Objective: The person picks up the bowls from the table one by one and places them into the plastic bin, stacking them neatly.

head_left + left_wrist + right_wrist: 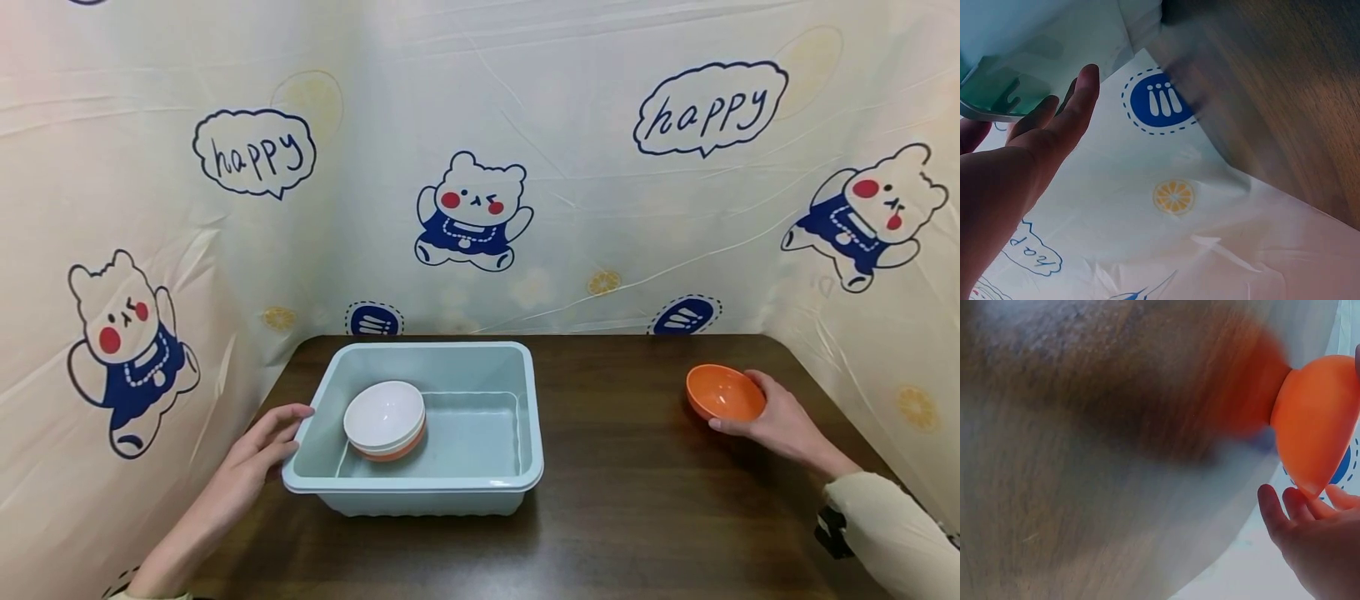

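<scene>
On the right side of the table, an orange bowl (pixel 722 393) is held by my right hand (pixel 783 425), thumb at its near side and fingers at its far side. The right wrist view shows the bowl (pixel 1316 419) side-on, its base against the tabletop and the fingertips (pixel 1270 500) at its rim. My left hand (pixel 251 454) touches the left rim of a pale blue-green plastic basin (pixel 420 500) with relaxed, fairly straight fingers. Inside the basin, toward its left, sits a stack of bowls with a white bowl (pixel 384 414) on top and orange showing at the bottom.
The dark wooden table (pixel 615 467) runs between the basin and the orange bowl. A pale curtain (pixel 585 225) printed with bears, lemon slices and speech bubbles hangs behind the table and along both sides.
</scene>
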A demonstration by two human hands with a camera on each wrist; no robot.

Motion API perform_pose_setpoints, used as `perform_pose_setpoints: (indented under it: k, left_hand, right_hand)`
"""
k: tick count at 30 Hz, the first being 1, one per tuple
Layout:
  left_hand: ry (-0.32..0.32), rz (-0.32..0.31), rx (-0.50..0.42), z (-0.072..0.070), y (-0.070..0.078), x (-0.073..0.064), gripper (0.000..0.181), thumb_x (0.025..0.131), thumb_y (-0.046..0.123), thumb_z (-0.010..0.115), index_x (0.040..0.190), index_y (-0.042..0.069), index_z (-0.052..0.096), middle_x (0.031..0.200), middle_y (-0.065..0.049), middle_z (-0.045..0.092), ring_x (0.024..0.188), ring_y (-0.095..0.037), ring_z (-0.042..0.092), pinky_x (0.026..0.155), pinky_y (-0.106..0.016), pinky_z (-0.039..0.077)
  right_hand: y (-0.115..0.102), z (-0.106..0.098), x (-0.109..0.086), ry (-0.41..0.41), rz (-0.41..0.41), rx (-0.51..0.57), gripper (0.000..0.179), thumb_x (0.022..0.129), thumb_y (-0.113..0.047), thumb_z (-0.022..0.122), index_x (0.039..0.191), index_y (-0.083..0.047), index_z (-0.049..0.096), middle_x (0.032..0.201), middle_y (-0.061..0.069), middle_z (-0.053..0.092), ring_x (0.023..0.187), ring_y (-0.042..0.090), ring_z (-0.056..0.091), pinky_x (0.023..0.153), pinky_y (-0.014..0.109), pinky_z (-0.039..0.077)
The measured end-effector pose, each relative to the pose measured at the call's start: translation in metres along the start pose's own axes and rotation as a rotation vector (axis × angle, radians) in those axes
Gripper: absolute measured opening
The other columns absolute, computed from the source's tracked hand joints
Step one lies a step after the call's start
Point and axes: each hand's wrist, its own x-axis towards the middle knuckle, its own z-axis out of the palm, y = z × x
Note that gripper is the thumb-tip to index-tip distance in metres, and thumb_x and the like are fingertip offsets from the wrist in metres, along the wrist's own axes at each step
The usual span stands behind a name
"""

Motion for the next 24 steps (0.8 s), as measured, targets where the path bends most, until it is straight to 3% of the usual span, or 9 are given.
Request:
perform_pose_setpoints:
  k: [7,16,19,24]
  left_hand:
    - [0.000,-0.006,-0.001,0.0000,0.0002,-0.0004,0.040,0.113,0.010,0.038,0.152,0.000,0.037,0.160,-0.034,0.036,0.121,0.003,0.053,0.085,-0.028,0.054]
    - [-0.004,-0.007,0.010,-0.0007,0.0009,0.0006,0.041,0.113,0.012,0.038,0.153,0.001,0.037,0.161,-0.033,0.035,0.136,-0.027,0.051,0.087,-0.028,0.054]
    - [-0.005,-0.014,0.011,-0.0005,0.0002,0.0008,0.041,0.113,0.012,0.038,0.153,0.001,0.037,0.162,-0.033,0.035,0.138,-0.032,0.049,0.087,-0.029,0.054]
    - [-0.001,-0.014,0.008,-0.0004,0.0004,0.0007,0.041,0.113,0.011,0.038,0.153,0.001,0.037,0.161,-0.032,0.036,0.133,-0.017,0.053,0.087,-0.028,0.054]
  right_hand:
    - [0.0004,0.0030,0.0024,0.013,-0.013,0.012,0.115,0.085,-0.049,0.085,0.155,0.016,0.021,0.147,0.043,0.037,0.122,0.057,0.046,0.094,0.071,0.048]
    - [-0.0002,0.0033,-0.0001,0.028,0.019,0.042,0.117,0.084,-0.052,0.085,0.155,0.015,0.021,0.148,0.043,0.035,0.124,0.057,0.045,0.096,0.072,0.046]
    - [-0.0016,0.0042,-0.0016,0.047,0.035,0.062,0.119,0.082,-0.053,0.086,0.157,0.013,0.020,0.150,0.042,0.034,0.126,0.057,0.044,0.098,0.072,0.045]
    - [-0.0064,0.0059,-0.0059,0.074,0.044,0.102,0.122,0.080,-0.053,0.089,0.158,0.010,0.018,0.153,0.041,0.032,0.127,0.057,0.042,0.098,0.073,0.043]
